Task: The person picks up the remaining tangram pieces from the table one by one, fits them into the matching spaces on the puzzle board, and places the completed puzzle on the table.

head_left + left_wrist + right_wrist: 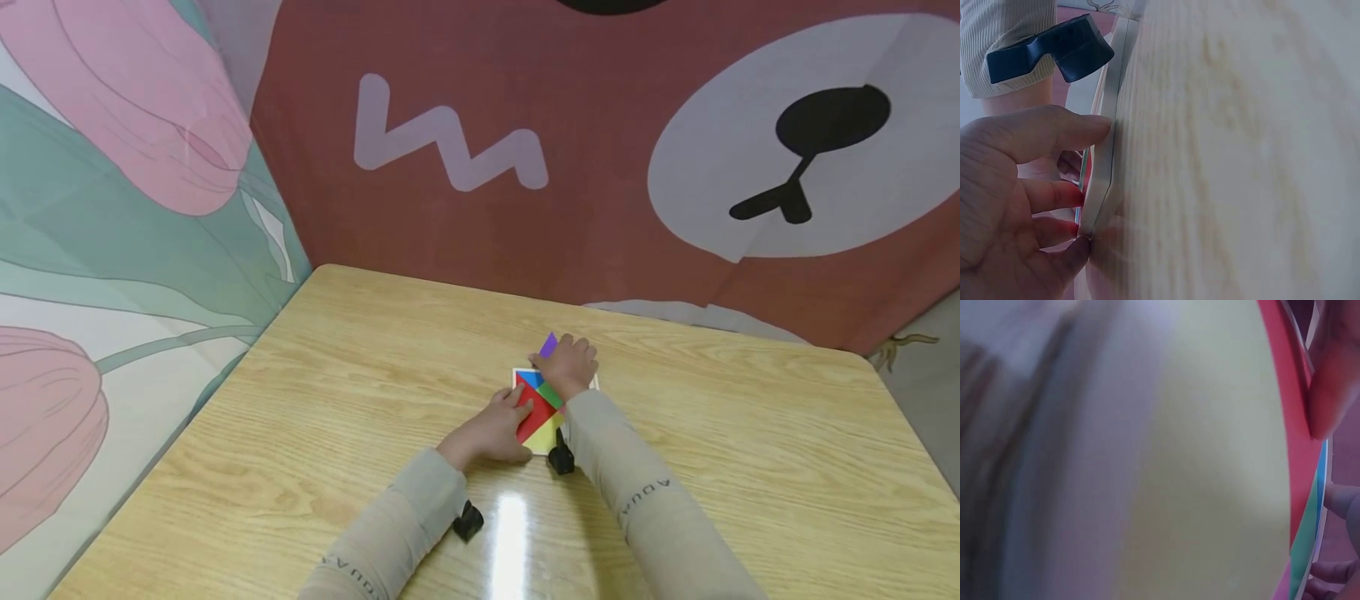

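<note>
A tangram board [513,375] with a pale rim lies on the table. In it are a red piece [537,414], a blue piece [529,378], a green piece [552,397] and a yellow piece [542,438]. My left hand [489,430] grips the board at its near left corner. Its thumb is on the rim [1105,156] and fingertips touch the red piece. Over the board's far part, my right hand [570,367] pinches a purple piece [549,344], whose pointed end sticks out past the far edge. The hand and sleeve hide the board's right part. Yellow fills much of the right wrist view.
The wood-grain table [360,367] runs up to a brown printed cloth [450,225] behind and a floral cloth [150,275] on the left. Each wrist carries a black camera mount [468,522]. Light reflects off the near tabletop.
</note>
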`<state>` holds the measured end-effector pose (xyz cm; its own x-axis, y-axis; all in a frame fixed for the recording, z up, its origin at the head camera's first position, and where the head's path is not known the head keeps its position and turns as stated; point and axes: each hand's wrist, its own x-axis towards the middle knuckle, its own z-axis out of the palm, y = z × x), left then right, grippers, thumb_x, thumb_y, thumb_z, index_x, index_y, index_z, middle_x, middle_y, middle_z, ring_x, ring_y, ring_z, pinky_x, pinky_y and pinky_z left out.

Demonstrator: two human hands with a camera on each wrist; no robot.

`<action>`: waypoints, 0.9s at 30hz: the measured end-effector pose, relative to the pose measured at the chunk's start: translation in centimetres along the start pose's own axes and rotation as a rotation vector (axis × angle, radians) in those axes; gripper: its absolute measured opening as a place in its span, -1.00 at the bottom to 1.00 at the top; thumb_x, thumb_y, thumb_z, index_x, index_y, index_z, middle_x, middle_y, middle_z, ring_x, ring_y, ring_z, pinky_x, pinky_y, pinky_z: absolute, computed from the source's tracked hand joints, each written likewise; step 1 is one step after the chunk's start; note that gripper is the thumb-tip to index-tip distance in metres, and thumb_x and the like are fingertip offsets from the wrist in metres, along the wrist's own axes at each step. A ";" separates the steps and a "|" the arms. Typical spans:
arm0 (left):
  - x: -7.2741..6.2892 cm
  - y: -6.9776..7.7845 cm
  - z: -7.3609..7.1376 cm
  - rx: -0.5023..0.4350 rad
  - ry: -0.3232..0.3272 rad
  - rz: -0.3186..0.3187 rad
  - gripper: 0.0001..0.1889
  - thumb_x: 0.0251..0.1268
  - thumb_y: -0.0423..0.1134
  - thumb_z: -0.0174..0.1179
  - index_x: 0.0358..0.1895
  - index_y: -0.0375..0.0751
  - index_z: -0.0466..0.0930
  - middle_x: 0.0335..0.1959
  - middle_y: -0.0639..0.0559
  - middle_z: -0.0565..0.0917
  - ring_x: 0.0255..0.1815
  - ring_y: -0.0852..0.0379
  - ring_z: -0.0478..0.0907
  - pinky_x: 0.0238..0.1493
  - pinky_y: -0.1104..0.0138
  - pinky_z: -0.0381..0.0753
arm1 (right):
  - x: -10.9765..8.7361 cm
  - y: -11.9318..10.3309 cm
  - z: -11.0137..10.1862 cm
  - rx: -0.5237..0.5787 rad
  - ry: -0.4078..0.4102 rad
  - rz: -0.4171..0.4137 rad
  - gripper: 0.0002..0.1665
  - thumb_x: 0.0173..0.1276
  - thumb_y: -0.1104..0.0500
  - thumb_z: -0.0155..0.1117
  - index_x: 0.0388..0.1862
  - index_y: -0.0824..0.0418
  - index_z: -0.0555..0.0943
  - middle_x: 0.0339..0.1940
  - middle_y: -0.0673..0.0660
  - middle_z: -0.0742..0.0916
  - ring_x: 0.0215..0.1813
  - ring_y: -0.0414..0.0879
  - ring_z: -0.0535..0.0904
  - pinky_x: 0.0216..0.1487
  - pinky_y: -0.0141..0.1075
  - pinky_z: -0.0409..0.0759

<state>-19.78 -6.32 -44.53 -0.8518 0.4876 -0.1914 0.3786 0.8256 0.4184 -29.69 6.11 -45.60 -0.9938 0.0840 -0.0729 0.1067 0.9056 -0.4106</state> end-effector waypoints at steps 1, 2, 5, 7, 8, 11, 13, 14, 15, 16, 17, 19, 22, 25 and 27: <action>0.0 0.0 0.0 -0.002 -0.001 -0.001 -0.21 -0.15 -0.10 0.24 0.23 -0.31 0.18 0.31 -0.21 -0.01 0.27 -0.08 -0.06 0.14 0.27 0.16 | 0.0 0.0 0.0 -0.002 0.003 0.001 -0.19 0.04 -0.20 0.17 0.01 0.43 0.30 -0.11 0.37 0.38 -0.02 0.22 0.20 -0.04 0.04 0.22; 0.0 0.0 0.0 -0.002 -0.002 -0.001 -0.21 -0.15 -0.10 0.24 0.23 -0.31 0.18 0.31 -0.21 -0.01 0.27 -0.08 -0.06 0.14 0.28 0.16 | 0.0 0.0 0.0 -0.005 0.004 0.002 -0.20 0.04 -0.19 0.18 0.00 0.43 0.30 -0.12 0.37 0.38 -0.02 0.22 0.20 -0.05 0.04 0.23; 0.0 0.0 -0.1 -0.011 -0.006 -0.007 -0.21 -0.15 -0.10 0.23 0.24 -0.30 0.17 0.31 -0.21 -0.02 0.27 -0.07 -0.07 0.13 0.28 0.17 | 0.1 0.1 0.0 -0.005 0.011 0.008 -0.24 0.05 -0.15 0.19 -0.03 0.45 0.32 -0.13 0.37 0.39 -0.03 0.22 0.22 -0.06 0.03 0.25; 0.0 0.0 0.0 -0.020 -0.008 -0.012 -0.21 -0.15 -0.11 0.23 0.24 -0.30 0.17 0.31 -0.20 -0.03 0.27 -0.06 -0.07 0.13 0.28 0.18 | 0.1 0.1 -0.1 -0.004 0.014 0.005 -0.28 0.06 -0.11 0.20 -0.06 0.47 0.34 -0.14 0.38 0.40 -0.03 0.22 0.24 -0.07 0.02 0.26; -0.1 -0.1 0.0 -0.022 -0.007 -0.014 -0.21 -0.15 -0.11 0.23 0.24 -0.30 0.17 0.31 -0.20 -0.03 0.28 -0.06 -0.08 0.12 0.28 0.18 | 0.1 0.1 -0.1 -0.005 0.014 0.001 -0.29 0.06 -0.10 0.20 -0.07 0.48 0.35 -0.15 0.38 0.41 -0.04 0.22 0.24 -0.07 0.01 0.27; -0.1 -0.1 0.0 -0.031 -0.006 -0.019 -0.21 -0.15 -0.12 0.23 0.24 -0.29 0.16 0.32 -0.20 -0.04 0.28 -0.06 -0.09 0.12 0.27 0.19 | 0.1 0.1 -0.2 -0.019 0.015 -0.015 -0.32 0.06 -0.06 0.20 -0.08 0.49 0.36 -0.15 0.39 0.42 -0.05 0.22 0.26 -0.09 -0.01 0.29; -0.1 -0.2 0.0 -0.035 -0.004 -0.019 -0.21 -0.16 -0.12 0.23 0.25 -0.29 0.16 0.32 -0.20 -0.04 0.28 -0.06 -0.09 0.12 0.27 0.20 | 0.2 0.2 -0.3 -0.026 0.013 -0.027 -0.33 0.06 -0.05 0.20 -0.09 0.50 0.37 -0.17 0.39 0.43 -0.06 0.23 0.27 -0.10 -0.02 0.31; 0.0 -0.2 0.0 -0.039 -0.005 -0.020 -0.21 -0.16 -0.12 0.23 0.25 -0.29 0.15 0.32 -0.20 -0.05 0.28 -0.06 -0.09 0.11 0.27 0.20 | 0.2 0.3 -0.3 -0.024 0.013 -0.033 -0.34 0.06 -0.04 0.21 -0.10 0.50 0.38 -0.17 0.40 0.43 -0.06 0.23 0.28 -0.11 -0.02 0.32; 0.0 -0.2 0.0 -0.044 -0.006 -0.020 -0.20 -0.16 -0.12 0.23 0.25 -0.29 0.15 0.32 -0.20 -0.05 0.28 -0.06 -0.09 0.11 0.26 0.20 | 0.2 0.4 -0.4 -0.021 0.013 -0.037 -0.35 0.05 -0.03 0.22 -0.11 0.50 0.39 -0.18 0.40 0.44 -0.07 0.23 0.28 -0.12 -0.03 0.32; 0.0 -0.2 0.1 -0.048 -0.006 -0.021 -0.20 -0.16 -0.12 0.23 0.25 -0.29 0.15 0.32 -0.20 -0.05 0.28 -0.07 -0.09 0.11 0.26 0.21 | 0.2 0.4 -0.5 -0.017 0.009 -0.040 -0.36 0.04 -0.02 0.23 -0.12 0.50 0.40 -0.18 0.40 0.44 -0.07 0.23 0.29 -0.13 -0.03 0.33; 0.0 -0.2 0.1 -0.052 -0.005 -0.020 -0.20 -0.16 -0.13 0.24 0.25 -0.29 0.15 0.32 -0.20 -0.05 0.28 -0.07 -0.09 0.10 0.25 0.21 | 0.2 0.4 -0.6 -0.013 0.005 -0.043 -0.36 0.04 -0.01 0.23 -0.12 0.51 0.40 -0.18 0.41 0.44 -0.07 0.24 0.29 -0.14 -0.03 0.34; 0.0 -0.1 0.2 -0.053 0.000 -0.017 -0.20 -0.16 -0.13 0.24 0.25 -0.30 0.15 0.32 -0.21 -0.05 0.28 -0.08 -0.09 0.10 0.25 0.21 | 0.2 0.6 -0.7 0.011 0.000 -0.045 -0.36 0.03 0.00 0.25 -0.12 0.52 0.40 -0.17 0.42 0.43 -0.07 0.24 0.28 -0.15 -0.03 0.35; 0.1 -0.1 0.3 -0.035 0.009 -0.010 -0.20 -0.17 -0.13 0.24 0.24 -0.30 0.16 0.31 -0.21 -0.03 0.27 -0.07 -0.07 0.10 0.27 0.21 | 0.4 0.8 -0.7 0.053 -0.005 -0.042 -0.37 0.01 0.04 0.26 -0.12 0.52 0.39 -0.14 0.44 0.40 -0.05 0.26 0.26 -0.16 -0.04 0.37; 0.1 -0.1 0.4 -0.020 0.017 -0.008 -0.20 -0.19 -0.12 0.24 0.24 -0.30 0.17 0.31 -0.21 -0.01 0.26 -0.07 -0.05 0.10 0.30 0.21 | 0.6 1.0 -0.5 0.111 0.004 -0.044 -0.41 0.00 0.08 0.27 -0.13 0.52 0.41 -0.13 0.44 0.39 -0.05 0.26 0.24 -0.14 -0.04 0.36; 0.1 -0.1 0.3 -0.023 0.015 -0.009 -0.20 -0.18 -0.12 0.24 0.24 -0.29 0.16 0.31 -0.21 -0.01 0.26 -0.07 -0.06 0.10 0.30 0.22 | 0.7 1.0 -0.4 0.139 0.010 -0.050 -0.44 -0.01 0.11 0.27 -0.16 0.53 0.42 -0.15 0.45 0.39 -0.05 0.26 0.23 -0.14 -0.05 0.36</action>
<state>-19.81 -6.27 -44.91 -0.8606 0.4757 -0.1819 0.3626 0.8230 0.4373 -30.34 7.25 -45.67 -0.9982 0.0449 -0.0402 0.0594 0.8427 -0.5351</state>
